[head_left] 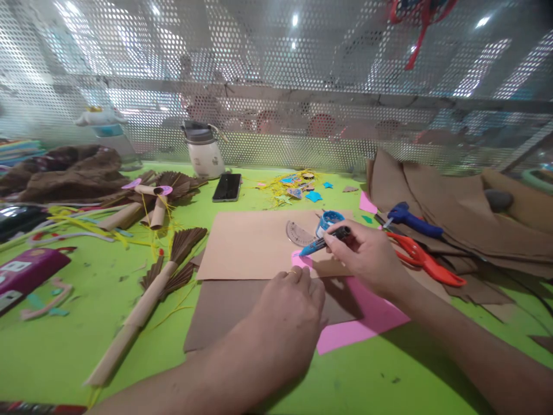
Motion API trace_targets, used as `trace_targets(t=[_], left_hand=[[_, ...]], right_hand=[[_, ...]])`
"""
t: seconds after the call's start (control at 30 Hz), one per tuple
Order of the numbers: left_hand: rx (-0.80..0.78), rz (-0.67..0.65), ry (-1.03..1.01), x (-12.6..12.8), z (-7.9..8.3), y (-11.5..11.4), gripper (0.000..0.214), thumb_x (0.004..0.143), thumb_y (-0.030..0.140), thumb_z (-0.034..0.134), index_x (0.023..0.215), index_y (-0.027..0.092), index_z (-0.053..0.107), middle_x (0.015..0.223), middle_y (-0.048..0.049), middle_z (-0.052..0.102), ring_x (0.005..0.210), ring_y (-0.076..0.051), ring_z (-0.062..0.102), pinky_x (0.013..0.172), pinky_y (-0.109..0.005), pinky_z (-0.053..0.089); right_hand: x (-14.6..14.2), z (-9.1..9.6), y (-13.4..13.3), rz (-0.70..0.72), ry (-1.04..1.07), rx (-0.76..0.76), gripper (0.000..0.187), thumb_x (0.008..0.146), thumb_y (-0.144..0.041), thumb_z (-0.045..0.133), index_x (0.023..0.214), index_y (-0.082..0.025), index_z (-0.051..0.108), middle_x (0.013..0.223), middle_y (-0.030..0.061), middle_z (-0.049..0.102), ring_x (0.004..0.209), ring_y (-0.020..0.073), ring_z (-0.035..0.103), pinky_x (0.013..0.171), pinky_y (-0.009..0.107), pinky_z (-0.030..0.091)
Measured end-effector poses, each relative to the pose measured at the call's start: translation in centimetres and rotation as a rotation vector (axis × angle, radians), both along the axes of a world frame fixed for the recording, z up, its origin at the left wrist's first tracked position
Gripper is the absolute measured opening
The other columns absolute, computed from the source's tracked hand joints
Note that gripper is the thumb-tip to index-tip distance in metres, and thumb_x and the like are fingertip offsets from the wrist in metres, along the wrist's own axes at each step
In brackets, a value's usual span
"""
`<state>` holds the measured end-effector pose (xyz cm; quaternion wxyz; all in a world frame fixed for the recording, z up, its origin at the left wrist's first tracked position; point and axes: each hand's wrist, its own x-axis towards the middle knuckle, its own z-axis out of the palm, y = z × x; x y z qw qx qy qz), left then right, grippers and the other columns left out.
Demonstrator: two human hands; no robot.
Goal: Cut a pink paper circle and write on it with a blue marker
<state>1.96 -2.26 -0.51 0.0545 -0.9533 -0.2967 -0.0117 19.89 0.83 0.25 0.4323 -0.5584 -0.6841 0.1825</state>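
Green surface (47, 351) lay before perforated screen (268, 63), bottle (207, 158) near it. Right hand (374, 253) pinched marker (320, 244); left hand (287, 308) curled at pink paper (299, 261), its grip unclear.

White glare (295, 21) dots the mesh (259, 147); edges stretch (soft shadows (345, 295) below).

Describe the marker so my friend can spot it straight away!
On the green table, find the tan sheet near the middle. Over it, the right hand holds the marker, its blue end at a small pink paper. Unlike the little blue jar beside it, it's a slim stick, blue and black.
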Motion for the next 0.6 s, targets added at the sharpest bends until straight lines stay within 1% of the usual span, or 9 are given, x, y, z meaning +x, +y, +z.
trace_targets(t=[0.2, 0.3, 0.43, 0.6], left_hand=[[0.012, -0.02, -0.006, -0.11, 0.05, -0.05, 0.033, 0.098, 0.03, 0.044, 0.116, 0.008, 0.059, 0.109, -0.016, 0.065, 0.098, -0.03, 0.059, 0.086, -0.043, 0.05], [-0.008, -0.001, 0.006, -0.06, 0.1, -0.09, 0.031, 0.098, 0.029, 0.045, 0.115, 0.009, 0.06, 0.108, -0.0151, 0.065, 0.098, -0.029, 0.059, 0.086, -0.042, 0.049], [0.002, -0.004, -0.014, -0.01, 0.07, -0.05, 0.032, 0.098, 0.027, 0.042, 0.119, 0.008, 0.058, 0.111, -0.017, 0.065, 0.1, -0.03, 0.058, 0.089, -0.044, 0.048], [-0.012, -0.017, -0.023, -0.08, -0.03, 0.04, 0.032, 0.098, 0.027, 0.041, 0.116, 0.009, 0.06, 0.107, -0.0152, 0.065, 0.097, -0.03, 0.058, 0.086, -0.044, 0.049]], right_hand=[[0.04, -0.09, 0.05, 0.0, -0.013, 0.009, 0.015, 0.087, -0.031, 0.06, 0.081, -0.018, 0.066, 0.069, 0.0011, 0.067, 0.062, 0.0148, 0.06, 0.059, 0.026, 0.046], [0.05, -0.06, 0.03, 0.003, -0.019, 0.016, 0.015, 0.087, -0.031, 0.06, 0.08, -0.018, 0.066, 0.069, 0.0012, 0.067, 0.062, 0.0151, 0.06, 0.059, 0.026, 0.047], [0.08, -0.08, -0.04, 0.001, -0.001, 0.01, 0.016, 0.087, -0.032, 0.06, 0.081, -0.018, 0.066, 0.07, 0.0015, 0.067, 0.062, 0.0151, 0.06, 0.059, 0.026, 0.047], [0.04, -0.16, 0.06, 0.002, 0.024, -0.006, 0.016, 0.087, -0.032, 0.06, 0.082, -0.018, 0.066, 0.07, 0.001, 0.067, 0.063, 0.0149, 0.06, 0.06, 0.026, 0.046]])
